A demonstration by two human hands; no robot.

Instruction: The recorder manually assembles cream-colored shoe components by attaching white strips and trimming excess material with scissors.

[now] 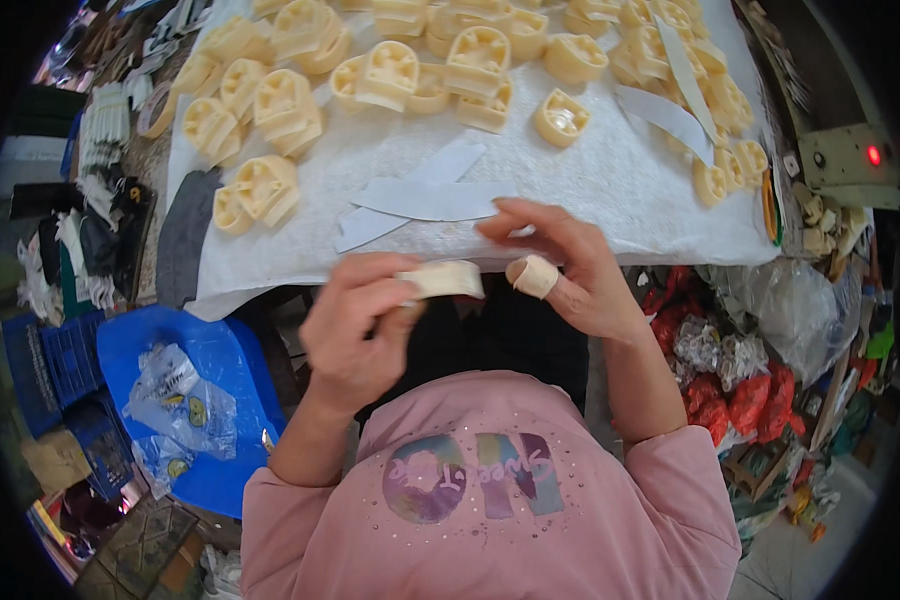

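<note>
Over my lap, at the table's near edge, my left hand [355, 325] is closed on a cream moulded piece [445, 280], seen side-on. My right hand [575, 270] is just right of it, apart from the piece. Its fingers are spread with nothing between them, and a beige wrap [533, 276] covers the thumb tip. Beyond my hands, two pale grey curved strips [435, 200] lie crossed on the white cloth [610, 190]. A single cream moulded piece [562, 117] sits farther back, its ribbed hollow face showing.
Several similar cream pieces [390, 72] crowd the far side of the table. More pale strips [670, 122] rest at the right. A blue chair [255, 370] bearing plastic bags stands left of me. Red and transparent bags [750, 400] are heaped at the right, below a machine's red light [873, 155].
</note>
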